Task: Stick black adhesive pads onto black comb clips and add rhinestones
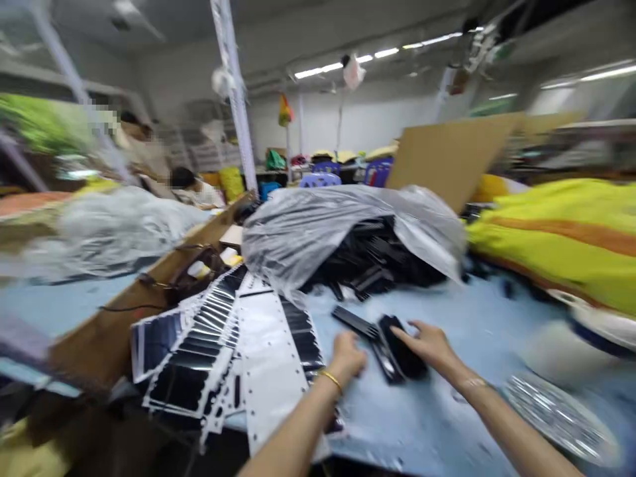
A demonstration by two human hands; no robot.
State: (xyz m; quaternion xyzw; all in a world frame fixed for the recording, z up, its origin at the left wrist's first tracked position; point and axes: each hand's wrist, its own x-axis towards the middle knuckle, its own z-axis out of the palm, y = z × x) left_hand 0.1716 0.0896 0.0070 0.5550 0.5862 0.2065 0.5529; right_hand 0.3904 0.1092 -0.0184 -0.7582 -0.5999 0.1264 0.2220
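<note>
My left hand (348, 356), with a yellow bangle at its wrist, is curled over the blue tabletop (368, 427). Its fingers are closed and blurred, and whatever they may hold is hidden. My right hand (431, 344) is open, thumb and fingers apart, with one fingertip over the edge of a black oblong piece (405, 351). Left of that piece lies a black comb-like piece (355, 322), between the two hands. A shiny dark strip (386, 363) lies beside them. Beyond the hands, a translucent plastic bag (303, 228) gapes over a heap of black pieces (375, 258).
Printed black-and-white sheets (271, 358) fan out at left beside a wooden board edge (114, 324). To the right are a yellow sack (561, 232), a white container (556, 351) and a clear packet (561, 414). People (191, 189) are at the far left.
</note>
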